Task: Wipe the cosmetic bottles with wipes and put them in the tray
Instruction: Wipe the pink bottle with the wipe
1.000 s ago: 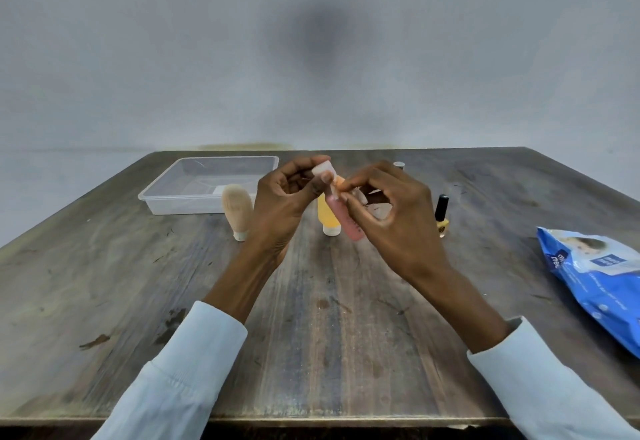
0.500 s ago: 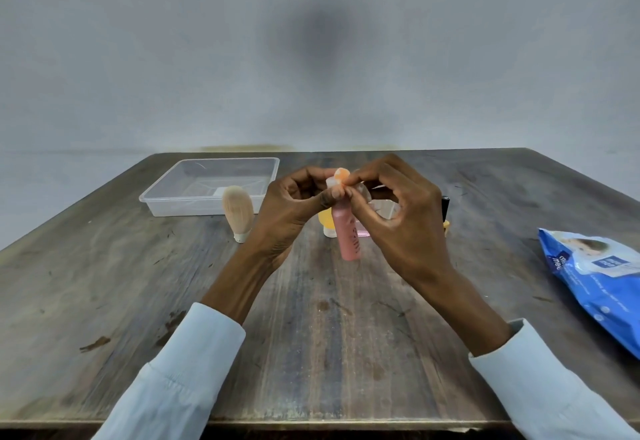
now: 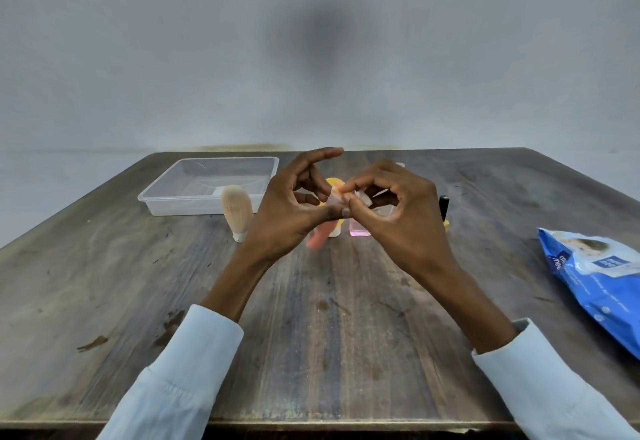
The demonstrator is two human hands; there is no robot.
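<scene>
Both hands meet mid-frame above the surface: the left hand pinches the pink bottle, forefinger lifted; the right hand curls round a white wipe at its top. Farther back, upper left, sits the clear tray

**Both hands raised together at mid-frame**

Two forearms in pale blue sleeves enter from the lower left and lower right corners and converge toward the centre of the frame. The left hand sits just left of centre, wrist bent back, index finger stretched up and out, thumb and lower fingers curled in a pinch on a small pink bottle. The right hand meets it from the right, fingers arched into a claw, fingertips pinching a white wipe against the bottle's top. The hands touch at the fingertips.
</scene>
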